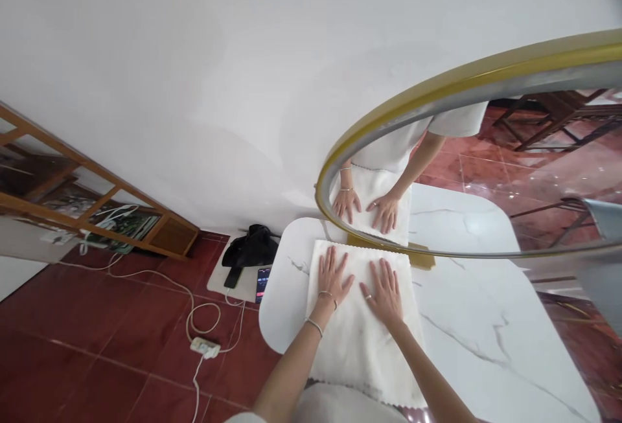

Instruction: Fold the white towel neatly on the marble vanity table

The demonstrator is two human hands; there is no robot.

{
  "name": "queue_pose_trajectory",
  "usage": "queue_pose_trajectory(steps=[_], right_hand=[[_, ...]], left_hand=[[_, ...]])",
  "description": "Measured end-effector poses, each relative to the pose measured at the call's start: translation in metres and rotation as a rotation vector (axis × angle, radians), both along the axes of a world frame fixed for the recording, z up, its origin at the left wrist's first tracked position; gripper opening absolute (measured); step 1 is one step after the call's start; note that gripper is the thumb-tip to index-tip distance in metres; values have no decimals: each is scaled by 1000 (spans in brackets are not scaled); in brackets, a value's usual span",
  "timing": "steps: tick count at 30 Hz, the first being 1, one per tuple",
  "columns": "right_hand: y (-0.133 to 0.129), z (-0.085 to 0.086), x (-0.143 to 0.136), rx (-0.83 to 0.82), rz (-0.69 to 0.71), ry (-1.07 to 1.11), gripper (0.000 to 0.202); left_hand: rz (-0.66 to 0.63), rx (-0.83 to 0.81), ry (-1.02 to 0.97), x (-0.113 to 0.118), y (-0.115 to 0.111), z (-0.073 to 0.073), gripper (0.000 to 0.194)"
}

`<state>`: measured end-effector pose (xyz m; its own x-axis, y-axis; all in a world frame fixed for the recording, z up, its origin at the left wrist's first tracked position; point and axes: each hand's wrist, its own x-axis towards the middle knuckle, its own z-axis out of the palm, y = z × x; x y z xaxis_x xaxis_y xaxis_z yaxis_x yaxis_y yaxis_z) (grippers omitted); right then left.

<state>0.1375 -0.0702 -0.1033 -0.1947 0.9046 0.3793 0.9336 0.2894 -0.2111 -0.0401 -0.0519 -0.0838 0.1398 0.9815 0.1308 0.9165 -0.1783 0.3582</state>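
A white cloth (362, 352) with a scalloped edge lies spread over the left part of a white marble-patterned table (490, 326), its near end reaching the table's front edge by my lap. My left hand (333, 278) rests flat on the far left part of the cloth, fingers spread, with bracelets at the wrist. To its right, my right hand (383, 293) also presses flat on the cloth, fingers apart and a ring on one finger. Neither hand grips anything. Both hands and the cloth are mirrored in a large gold-framed mirror (451, 209) just beyond.
The mirror's gold base (422, 258) stands at the cloth's far edge. Left of the table are a black bag (250, 247), a phone (262, 282) with a lit screen, and a power strip (205, 347) with cables on the red tiled floor. A wooden shelf (92, 196) lines the wall.
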Motion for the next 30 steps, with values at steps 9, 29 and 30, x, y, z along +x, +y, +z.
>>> queue_pose_trajectory(steps=[9, 29, 30], right_hand=[[36, 1, -90, -22, 64, -27, 71], [92, 9, -139, -158, 134, -54, 52], [78, 7, -139, -128, 158, -54, 53]], left_hand=[[54, -16, 72, -85, 28, -1, 62], [261, 3, 80, -105, 23, 0, 57], [268, 20, 91, -106, 3, -2, 59]])
